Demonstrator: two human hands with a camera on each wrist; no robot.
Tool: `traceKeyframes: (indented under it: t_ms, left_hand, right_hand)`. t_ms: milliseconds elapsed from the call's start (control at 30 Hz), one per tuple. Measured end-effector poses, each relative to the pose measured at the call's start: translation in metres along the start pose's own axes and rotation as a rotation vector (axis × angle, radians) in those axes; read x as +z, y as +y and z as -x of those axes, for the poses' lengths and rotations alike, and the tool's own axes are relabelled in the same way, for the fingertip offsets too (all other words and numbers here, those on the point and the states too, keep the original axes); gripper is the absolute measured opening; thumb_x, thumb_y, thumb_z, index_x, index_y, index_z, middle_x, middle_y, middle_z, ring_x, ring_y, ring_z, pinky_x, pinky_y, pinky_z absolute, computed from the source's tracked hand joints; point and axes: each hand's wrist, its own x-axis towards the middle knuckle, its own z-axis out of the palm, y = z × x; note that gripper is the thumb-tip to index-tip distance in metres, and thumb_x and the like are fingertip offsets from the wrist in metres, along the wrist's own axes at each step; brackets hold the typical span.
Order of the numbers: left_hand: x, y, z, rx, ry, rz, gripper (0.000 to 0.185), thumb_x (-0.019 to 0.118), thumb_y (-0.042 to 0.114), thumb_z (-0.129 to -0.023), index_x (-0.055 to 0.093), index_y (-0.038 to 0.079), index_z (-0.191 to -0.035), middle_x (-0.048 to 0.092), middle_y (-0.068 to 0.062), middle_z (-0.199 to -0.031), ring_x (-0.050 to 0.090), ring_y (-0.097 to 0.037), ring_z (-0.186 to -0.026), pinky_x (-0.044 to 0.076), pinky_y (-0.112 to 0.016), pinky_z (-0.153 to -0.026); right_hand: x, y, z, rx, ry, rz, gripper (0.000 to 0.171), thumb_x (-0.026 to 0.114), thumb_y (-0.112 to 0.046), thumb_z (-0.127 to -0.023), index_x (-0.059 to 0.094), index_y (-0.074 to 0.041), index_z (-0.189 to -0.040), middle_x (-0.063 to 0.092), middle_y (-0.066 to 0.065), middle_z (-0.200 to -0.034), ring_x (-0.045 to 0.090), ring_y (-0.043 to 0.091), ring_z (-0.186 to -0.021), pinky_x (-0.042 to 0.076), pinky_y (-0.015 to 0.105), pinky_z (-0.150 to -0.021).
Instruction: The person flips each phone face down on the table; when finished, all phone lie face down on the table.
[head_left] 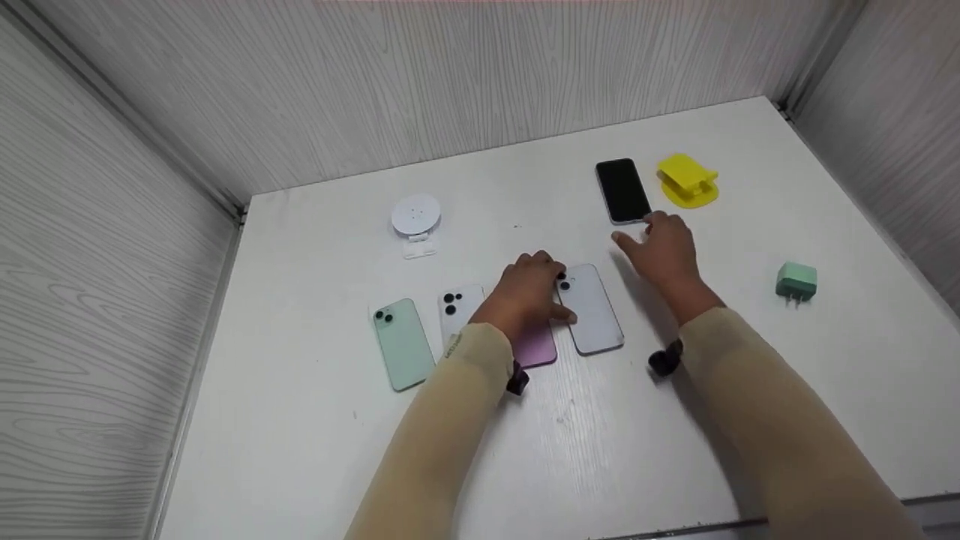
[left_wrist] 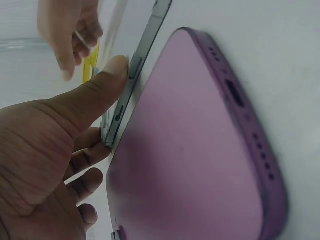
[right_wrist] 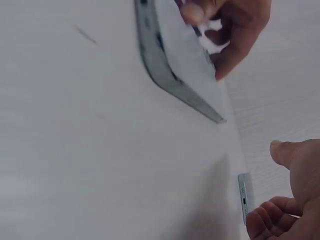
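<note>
Purple and face down, the phone [head_left: 534, 346] lies on the white table [head_left: 525, 450] under the left hand [head_left: 527, 292], in the third place of a row of four phones near the table's middle. The left hand rests over its upper half with fingers curled on its far end, and the thumb [left_wrist: 97, 92] presses against the side edge of the pale lavender phone [head_left: 592, 307] just beside it on the right; the wrist view shows the two phones side by side, the thumb tip on the lavender one's edge. To the left of the purple phone lie a white phone [head_left: 459, 311] and then a mint green phone [head_left: 403, 343], both backs up. The right hand [head_left: 664, 251] hovers with fingers spread and loose, holding nothing, its fingertips near the lower end of a black phone [head_left: 622, 190] that lies screen up farther back. Just beside the black phone sits a yellow stand [head_left: 688, 180]. A green charger plug [head_left: 796, 282] stands well apart on the right, and a white round stand [head_left: 416, 217] sits behind the row at the left.
</note>
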Motion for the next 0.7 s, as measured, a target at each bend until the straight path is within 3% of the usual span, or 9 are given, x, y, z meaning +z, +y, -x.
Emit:
traceKeyframes:
  t_ms: [133, 233, 467, 700]
  left_hand:
    - [0.0, 0.001, 0.0, -0.004, -0.006, -0.01, 0.085, 0.09, 0.05, -0.089, 0.056, 0.018, -0.16, 0.052, 0.0, -0.162, 0.046, -0.025, -0.151, 0.038, -0.043, -0.129]
    - [-0.001, 0.002, 0.001, -0.017, -0.013, -0.013, 0.086, 0.09, 0.05, -0.089, 0.055, 0.019, -0.161, 0.051, 0.001, -0.164, 0.045, -0.024, -0.152, 0.038, -0.042, -0.129]
    - [-0.001, 0.006, 0.002, -0.026, -0.022, -0.04, 0.086, 0.088, 0.054, -0.09, 0.055, 0.02, -0.161, 0.049, 0.0, -0.165, 0.044, -0.025, -0.153, 0.037, -0.043, -0.13]
    - [-0.001, 0.002, 0.002, -0.026, -0.025, -0.041, 0.087, 0.088, 0.054, -0.09, 0.053, 0.019, -0.162, 0.05, 0.0, -0.165, 0.045, -0.024, -0.152, 0.036, -0.041, -0.13]
  right_hand:
    - [0.005, -0.001, -0.03, 0.069, -0.004, 0.055, 0.093, 0.067, -0.05, -0.105, 0.033, 0.016, -0.161, 0.044, 0.039, -0.153, 0.051, 0.047, -0.134, 0.044, 0.057, -0.124]
    - [0.007, -0.005, -0.041, 0.099, -0.024, 0.1, 0.098, 0.064, -0.055, -0.106, 0.029, 0.018, -0.161, 0.042, 0.04, -0.154, 0.048, 0.048, -0.139, 0.042, 0.057, -0.125]
    - [0.01, -0.015, -0.05, 0.129, -0.041, 0.132, 0.096, 0.058, -0.054, -0.11, 0.023, 0.017, -0.164, 0.039, 0.038, -0.159, 0.044, 0.048, -0.146, 0.038, 0.057, -0.129]
    - [0.009, -0.016, -0.057, 0.178, -0.08, 0.108, 0.092, 0.06, -0.048, -0.109, 0.023, 0.016, -0.164, 0.038, 0.038, -0.16, 0.048, 0.048, -0.143, 0.04, 0.058, -0.127]
